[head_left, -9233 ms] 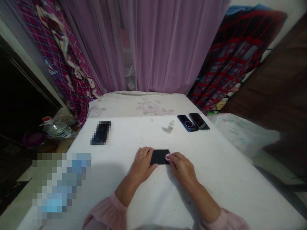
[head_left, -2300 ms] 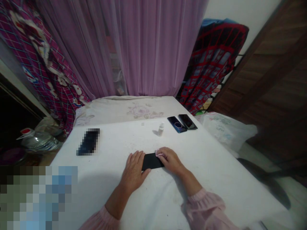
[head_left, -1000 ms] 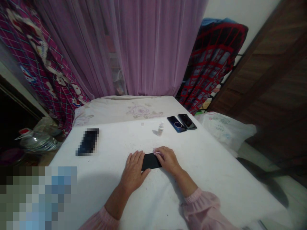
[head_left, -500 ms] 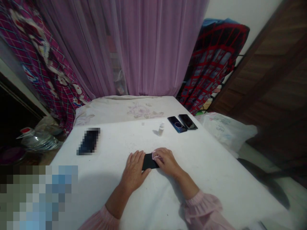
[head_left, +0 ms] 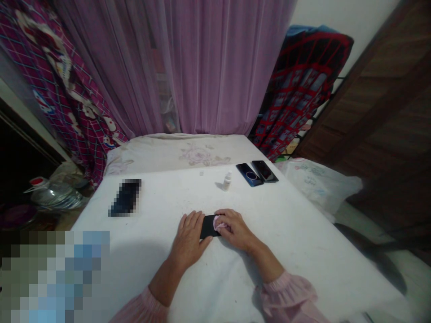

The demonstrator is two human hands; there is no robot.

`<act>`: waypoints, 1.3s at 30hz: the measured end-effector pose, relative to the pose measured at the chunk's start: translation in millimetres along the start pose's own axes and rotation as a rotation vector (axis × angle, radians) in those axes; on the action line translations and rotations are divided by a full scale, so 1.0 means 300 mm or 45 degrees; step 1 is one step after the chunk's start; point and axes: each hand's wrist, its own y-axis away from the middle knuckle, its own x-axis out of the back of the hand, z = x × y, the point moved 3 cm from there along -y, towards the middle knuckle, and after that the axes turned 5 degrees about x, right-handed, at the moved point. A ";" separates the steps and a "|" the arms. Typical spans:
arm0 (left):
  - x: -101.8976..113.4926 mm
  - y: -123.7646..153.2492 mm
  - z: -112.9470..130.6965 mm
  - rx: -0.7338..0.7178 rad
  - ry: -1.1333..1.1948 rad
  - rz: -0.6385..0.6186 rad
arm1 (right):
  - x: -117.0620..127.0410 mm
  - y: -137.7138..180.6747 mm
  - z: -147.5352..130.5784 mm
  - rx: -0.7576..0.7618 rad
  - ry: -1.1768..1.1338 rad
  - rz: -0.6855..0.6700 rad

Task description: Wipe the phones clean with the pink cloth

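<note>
**Black phone pinned under two hands on a white table**

Black phone (head_left: 208,226) is lying flat on the white table (head_left: 303,233), just below the centre of the frame, and both hands are covering most of it. The left hand (head_left: 189,237) is resting palm down on its left end with the fingers straight and loose, so it's pinning the phone rather than gripping it. The right hand (head_left: 234,228) is angling in from the lower right. Its fingers are curling round a small pink cloth (head_left: 220,221) and pressing it onto the phone's right half. Pink frilly sleeves are showing along the bottom edge.

Up and right of centre, a little white bottle (head_left: 227,181) is standing upright, label way too small to read. Just right of it, a blue phone (head_left: 249,174) with a ring on its face and a darker phone (head_left: 265,171) are lying side by side. Over on the left, a pixelated phone (head_left: 125,197) is sitting blurred out, so nothing legible there.
</note>
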 end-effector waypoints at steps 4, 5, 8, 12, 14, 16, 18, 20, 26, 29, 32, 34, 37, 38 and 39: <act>0.001 -0.002 0.005 0.005 0.004 -0.010 | -0.016 -0.012 0.003 -0.061 0.037 0.037; 0.000 -0.002 0.006 0.010 0.003 -0.021 | -0.023 -0.018 0.006 -0.090 0.060 0.060; -0.005 -0.002 -0.002 0.001 0.010 -0.046 | -0.042 -0.036 0.014 -0.154 0.121 0.118; -0.009 0.010 -0.067 -0.031 0.035 -0.026 | -0.050 -0.042 0.019 -0.150 0.120 0.143; -0.008 0.019 -0.119 -0.002 0.021 -0.010 | -0.047 -0.041 0.020 -0.145 0.110 0.151; -0.006 0.025 -0.160 0.004 0.012 -0.012 | -0.043 -0.041 0.019 -0.147 0.096 0.158; -0.002 0.027 -0.181 -0.009 0.016 -0.019 | -0.039 -0.042 0.017 -0.155 0.080 0.161; 0.003 0.024 -0.183 -0.026 0.025 -0.024 | -0.036 -0.042 0.009 -0.155 0.063 0.148; 0.012 0.017 -0.159 -0.030 0.038 -0.007 | -0.027 -0.035 -0.050 -0.039 -0.033 0.002; 0.013 0.017 -0.156 -0.030 0.038 0.006 | -0.026 -0.041 -0.059 -0.054 -0.031 -0.027; 0.015 0.016 -0.155 -0.029 0.034 -0.001 | -0.038 -0.057 -0.047 -0.094 0.019 0.003; 0.017 0.014 -0.155 -0.030 0.031 -0.013 | -0.052 -0.068 -0.034 -0.133 0.059 0.037; 0.018 0.013 -0.159 -0.034 0.024 -0.032 | -0.071 -0.081 -0.018 -0.179 0.094 0.076; 0.017 0.013 -0.161 -0.040 0.023 -0.038 | -0.073 -0.082 -0.015 -0.187 0.097 0.082; 0.017 0.013 -0.164 -0.048 0.023 -0.046 | -0.073 -0.083 -0.013 -0.192 0.097 0.084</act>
